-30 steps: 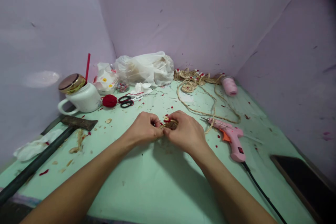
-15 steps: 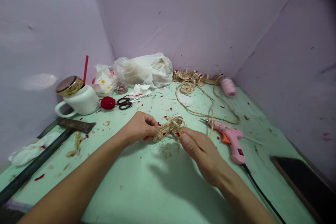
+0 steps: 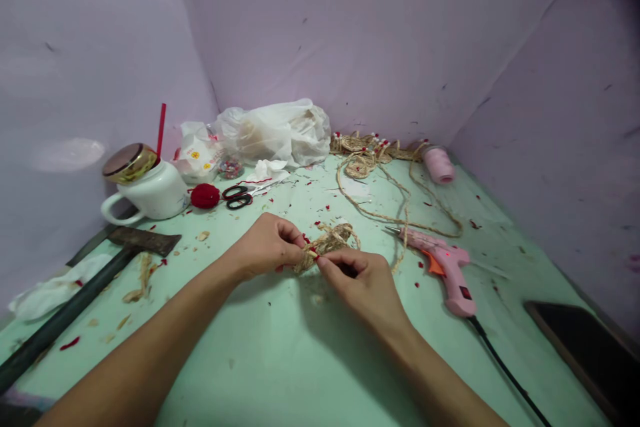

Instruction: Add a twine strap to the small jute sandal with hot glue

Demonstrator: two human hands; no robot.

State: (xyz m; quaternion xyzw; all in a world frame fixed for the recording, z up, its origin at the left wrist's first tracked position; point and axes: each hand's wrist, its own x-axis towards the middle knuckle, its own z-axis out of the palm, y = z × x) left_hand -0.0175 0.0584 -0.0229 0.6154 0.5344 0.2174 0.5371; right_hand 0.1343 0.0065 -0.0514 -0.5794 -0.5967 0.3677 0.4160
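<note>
On the middle stretch of the desk [image 3: 240,373], the left end of a small braided rope piece [image 3: 334,238] is being gripped between the thumb and fingers of the left hand [image 3: 273,243]. At its near edge, a short pale strand [image 3: 312,254] tipped with red is being pinched by the right hand [image 3: 357,273], that grip also being closed. Whether the piece is being supported by the desk cannot be told. Low weight is being assumed; the rope is being judged rough, springy and pliable, hardly slippery or brittle. A hold on the thick braided body is being favoured, the thin loop and red bits being considered easier to pull loose. For writing, left to right: faint marks are being noted on the white mug [image 3: 160,192], unreadable; flower motifs and red print are being noted on the white packet [image 3: 197,155], the print being too small to read; no lettering is being made out on the pink glue gun [image 3: 454,273].
</note>
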